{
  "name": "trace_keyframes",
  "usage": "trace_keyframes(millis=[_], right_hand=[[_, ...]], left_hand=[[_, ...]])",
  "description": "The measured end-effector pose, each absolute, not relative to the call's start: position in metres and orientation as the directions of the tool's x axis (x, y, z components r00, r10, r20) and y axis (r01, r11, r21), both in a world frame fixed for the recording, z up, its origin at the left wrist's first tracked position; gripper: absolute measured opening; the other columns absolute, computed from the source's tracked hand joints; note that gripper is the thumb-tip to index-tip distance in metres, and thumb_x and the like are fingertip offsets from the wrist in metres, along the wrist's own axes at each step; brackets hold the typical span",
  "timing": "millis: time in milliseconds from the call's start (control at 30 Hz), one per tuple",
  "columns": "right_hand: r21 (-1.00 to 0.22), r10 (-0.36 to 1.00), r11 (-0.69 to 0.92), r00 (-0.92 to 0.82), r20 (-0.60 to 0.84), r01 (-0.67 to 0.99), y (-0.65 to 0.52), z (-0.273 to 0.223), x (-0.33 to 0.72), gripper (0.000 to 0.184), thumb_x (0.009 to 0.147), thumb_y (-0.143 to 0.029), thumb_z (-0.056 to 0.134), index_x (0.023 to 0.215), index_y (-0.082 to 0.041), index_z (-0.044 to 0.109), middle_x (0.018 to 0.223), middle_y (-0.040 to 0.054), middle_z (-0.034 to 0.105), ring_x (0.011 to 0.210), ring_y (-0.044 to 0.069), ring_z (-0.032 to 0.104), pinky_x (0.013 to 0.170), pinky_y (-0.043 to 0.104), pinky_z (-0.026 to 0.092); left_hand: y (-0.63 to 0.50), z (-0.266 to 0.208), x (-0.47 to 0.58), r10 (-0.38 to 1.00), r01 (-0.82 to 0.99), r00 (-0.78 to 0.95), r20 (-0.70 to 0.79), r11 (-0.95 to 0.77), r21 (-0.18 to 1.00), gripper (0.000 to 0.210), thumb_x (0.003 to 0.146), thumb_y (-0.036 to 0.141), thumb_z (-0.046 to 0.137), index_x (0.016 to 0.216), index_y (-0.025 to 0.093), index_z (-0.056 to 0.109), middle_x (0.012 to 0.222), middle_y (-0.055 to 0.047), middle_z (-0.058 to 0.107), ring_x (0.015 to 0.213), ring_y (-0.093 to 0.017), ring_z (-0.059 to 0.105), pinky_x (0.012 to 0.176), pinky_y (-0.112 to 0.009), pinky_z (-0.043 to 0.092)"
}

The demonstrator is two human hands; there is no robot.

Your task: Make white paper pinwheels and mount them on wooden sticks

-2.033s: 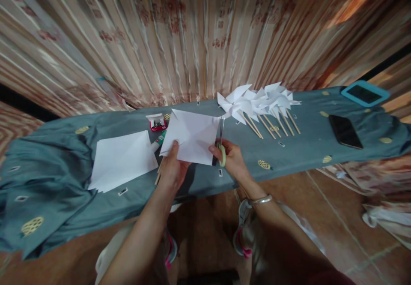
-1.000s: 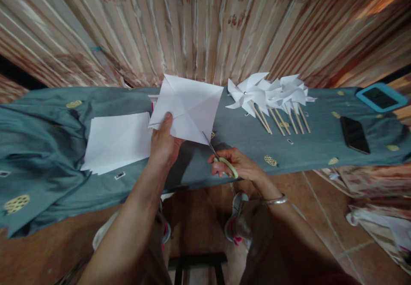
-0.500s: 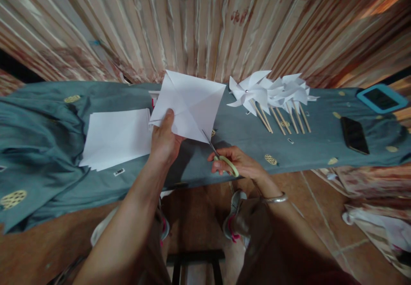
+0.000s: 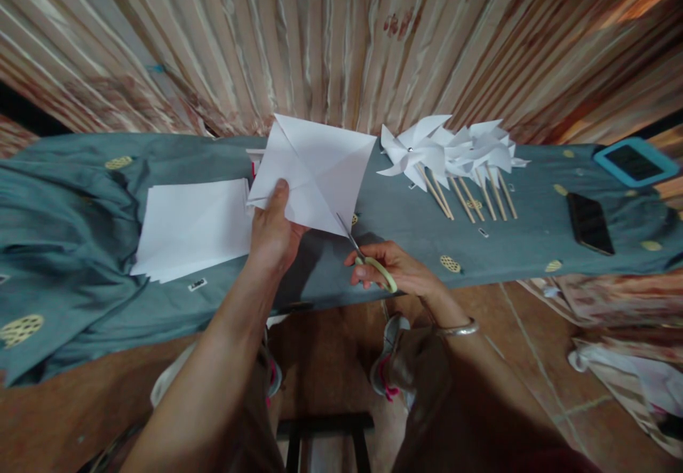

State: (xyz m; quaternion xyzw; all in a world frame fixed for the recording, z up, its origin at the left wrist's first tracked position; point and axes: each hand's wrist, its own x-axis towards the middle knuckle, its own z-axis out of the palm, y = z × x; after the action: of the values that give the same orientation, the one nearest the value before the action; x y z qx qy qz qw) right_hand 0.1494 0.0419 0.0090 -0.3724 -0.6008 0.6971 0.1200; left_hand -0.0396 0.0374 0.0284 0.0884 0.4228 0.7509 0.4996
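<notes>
Head view: left fingers (image 4: 279,197) pinch the creased paper square (image 4: 334,160) over the worktop (image 4: 392,211); right fingers (image 4: 378,250) curl round the scissors (image 4: 385,274), set at the paper's near corner. Looks like cutting; the next snip wants steady paper.

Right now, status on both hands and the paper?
Left hand gripping white sheet. Right hand holding scissors at sheet's near corner. Pinwheels apart, to the right.

We are noting dim, muted light. White paper (image 4: 331,163) is reading bright; shadow is darkening cloth (image 4: 395,220) below it. Orange glow is warming curtain (image 4: 341,39) at upper right. Wide-angle distortion is fanning its folds; edges are softening.
</notes>
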Motion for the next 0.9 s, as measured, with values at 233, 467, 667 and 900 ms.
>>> trace_keyframes(millis=[233, 467, 667, 900], right_hand=[[-0.925, 0.626, -0.250, -0.681, -0.380, 0.286, 0.042, 0.007, 0.149, 0.053, 0.062, -0.064, 0.075, 0.078, -0.014, 0.065, 0.062, -0.0014, 0.062, 0.050, 0.006, 0.051, 0.047, 0.018, 0.042], [-0.933, 0.648, -0.225, -0.672, -0.358, 0.280, 0.044, 0.002, 0.151, 0.054, 0.064, -0.064, 0.074, 0.080, -0.014, 0.066, 0.063, -0.0001, 0.064, 0.050, 0.006, 0.052, 0.047, 0.018, 0.042], [-0.932, 0.653, -0.225, -0.665, -0.361, 0.285, 0.046, 0.001, 0.151, 0.053, 0.065, -0.065, 0.073, 0.080, -0.014, 0.066, 0.063, 0.0000, 0.064, 0.051, 0.007, 0.052, 0.047, 0.018, 0.041], [-0.931, 0.638, -0.234, -0.678, -0.365, 0.282, 0.046, 0.004, 0.153, 0.056, 0.065, -0.066, 0.072, 0.082, -0.014, 0.065, 0.064, 0.0003, 0.064, 0.051, 0.007, 0.052, 0.046, 0.018, 0.039]], left_hand=[[0.034, 0.027, -0.041, 0.854, -0.681, -0.447, -0.267, -0.131, 0.720, 0.023, 0.089, 0.023, 0.055, 0.109, 0.025, 0.065, 0.108, -0.005, 0.072, 0.112, -0.026, 0.064, 0.087, -0.043, 0.058], [0.033, 0.025, -0.039, 0.876, -0.685, -0.422, -0.234, -0.139, 0.715, 0.023, 0.085, 0.020, 0.059, 0.107, 0.021, 0.065, 0.109, -0.007, 0.072, 0.109, -0.025, 0.065, 0.087, -0.038, 0.057], [0.032, 0.017, -0.035, 0.866, -0.592, -0.456, -0.207, -0.121, 0.797, 0.029, 0.076, 0.014, 0.067, 0.104, 0.022, 0.065, 0.102, -0.005, 0.073, 0.104, -0.023, 0.067, 0.087, -0.037, 0.055], [0.034, 0.001, -0.036, 0.887, -0.276, -0.460, -0.048, -0.091, 0.957, 0.012, 0.068, 0.022, 0.076, 0.074, 0.015, 0.069, 0.075, -0.004, 0.069, 0.079, -0.021, 0.065, 0.080, -0.031, 0.052]])
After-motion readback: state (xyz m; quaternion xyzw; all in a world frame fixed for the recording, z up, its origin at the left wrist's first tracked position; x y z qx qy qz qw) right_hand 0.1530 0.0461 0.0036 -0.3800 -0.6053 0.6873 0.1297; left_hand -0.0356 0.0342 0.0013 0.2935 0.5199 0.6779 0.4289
